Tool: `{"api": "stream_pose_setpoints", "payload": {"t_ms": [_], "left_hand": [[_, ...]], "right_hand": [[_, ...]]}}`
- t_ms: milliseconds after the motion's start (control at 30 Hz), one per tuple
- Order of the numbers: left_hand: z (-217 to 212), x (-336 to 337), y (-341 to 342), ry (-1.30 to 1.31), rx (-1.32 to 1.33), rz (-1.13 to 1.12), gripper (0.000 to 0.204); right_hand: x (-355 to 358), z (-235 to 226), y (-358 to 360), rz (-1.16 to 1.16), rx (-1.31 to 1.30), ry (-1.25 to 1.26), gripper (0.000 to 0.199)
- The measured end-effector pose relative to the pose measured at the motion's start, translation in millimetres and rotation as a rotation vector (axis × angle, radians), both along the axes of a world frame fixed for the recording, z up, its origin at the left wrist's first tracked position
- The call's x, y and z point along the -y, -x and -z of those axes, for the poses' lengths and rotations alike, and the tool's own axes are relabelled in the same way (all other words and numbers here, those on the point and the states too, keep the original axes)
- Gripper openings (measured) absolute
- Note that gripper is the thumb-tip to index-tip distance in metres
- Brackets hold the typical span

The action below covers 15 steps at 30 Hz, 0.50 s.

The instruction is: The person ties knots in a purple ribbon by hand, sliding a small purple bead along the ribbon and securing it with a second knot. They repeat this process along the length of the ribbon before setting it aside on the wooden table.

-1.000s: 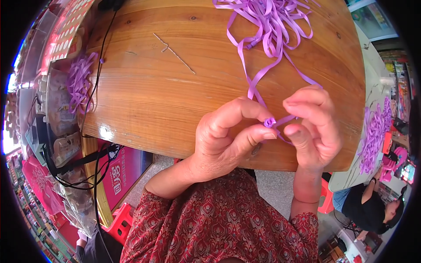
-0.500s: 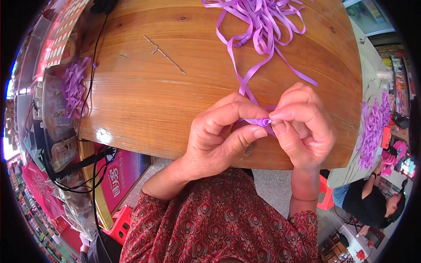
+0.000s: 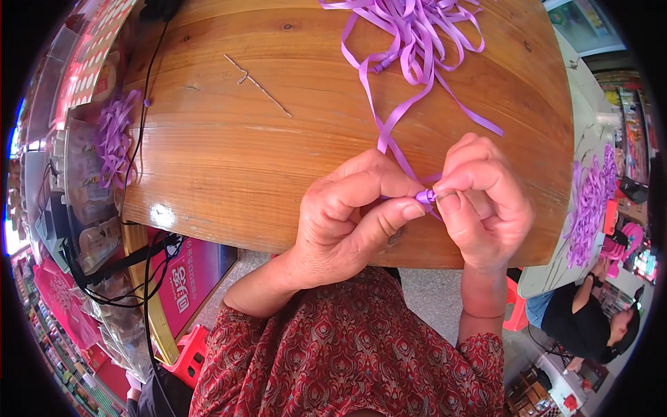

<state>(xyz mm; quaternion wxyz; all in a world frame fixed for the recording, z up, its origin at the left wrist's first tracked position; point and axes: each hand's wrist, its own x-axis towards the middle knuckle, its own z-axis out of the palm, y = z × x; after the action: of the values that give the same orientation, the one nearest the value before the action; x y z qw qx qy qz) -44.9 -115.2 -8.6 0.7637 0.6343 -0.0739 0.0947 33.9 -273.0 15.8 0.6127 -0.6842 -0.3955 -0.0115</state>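
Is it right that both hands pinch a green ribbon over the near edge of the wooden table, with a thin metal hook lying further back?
Not quite: the ribbon is purple, not green. The head view shows the left hand and right hand pinching it over the near edge of the wooden table, with the thin metal hook further back.

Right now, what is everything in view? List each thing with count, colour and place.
ribbon strand: one, purple, running from the pile to the fingertips
ribbon pile: one, purple, table's far edge
metal hook tool: one, grey, far left of table
table: one, brown wood
cable: one, black, along table's left edge
ribbon bundles: purple, one left, more right
seated person: one, dark top, lower right
left hand: pinching the strand
right hand: pinching the strand
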Motion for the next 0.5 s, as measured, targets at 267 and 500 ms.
{"api": "stream_pose_setpoints", "payload": {"t_ms": [267,500], "left_hand": [[-1,-3,0,0.002,0.022,0.008,0.003],[2,-4,3,0.066,-0.019,0.057,0.005]], "right_hand": [[-1,10,6,-0.077,-0.215,-0.159,0.013],[-4,7,13,-0.067,-0.27,-0.186,0.011]]}}
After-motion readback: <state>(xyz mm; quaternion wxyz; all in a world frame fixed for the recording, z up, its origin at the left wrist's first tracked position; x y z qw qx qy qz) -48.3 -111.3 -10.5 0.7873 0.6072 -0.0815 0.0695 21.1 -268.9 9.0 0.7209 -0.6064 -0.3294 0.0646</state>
